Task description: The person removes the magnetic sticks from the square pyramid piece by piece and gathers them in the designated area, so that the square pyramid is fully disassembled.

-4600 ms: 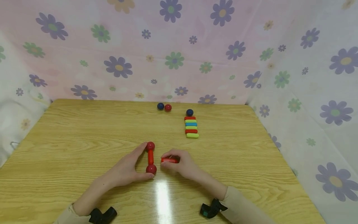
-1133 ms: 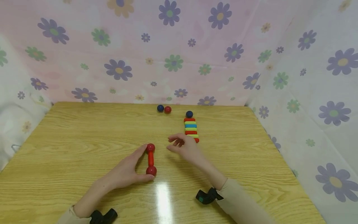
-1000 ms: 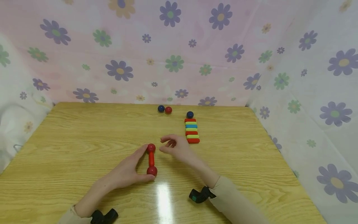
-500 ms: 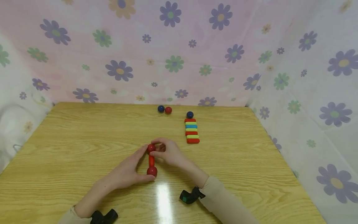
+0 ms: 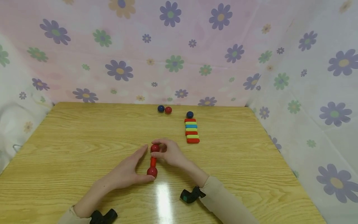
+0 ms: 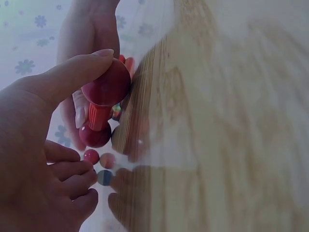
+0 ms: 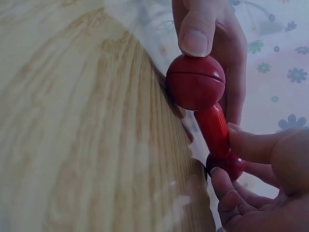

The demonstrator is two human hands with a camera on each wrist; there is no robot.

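Note:
A red rod with a dark red ball at each end lies lengthwise on the table in front of me. My right hand pinches its far end, thumb on one side and fingers on the other. At the near ball, my left hand's thumb tip touches the outer face, as the left wrist view also shows. The left index finger stretches forward, apart from the far ball. In the left wrist view the rod shows between the two balls, while right-hand fingers partly cover the far ball.
Several short red, yellow-green and blue rods lie side by side in a row at right. A dark blue ball sits at the row's far end. Another blue ball and a red ball are near the table's back edge.
A red rod once in my right hand now lies at the row's near end. That hand has moved left onto the far ball, whose end has shifted rightward from my left index finger.

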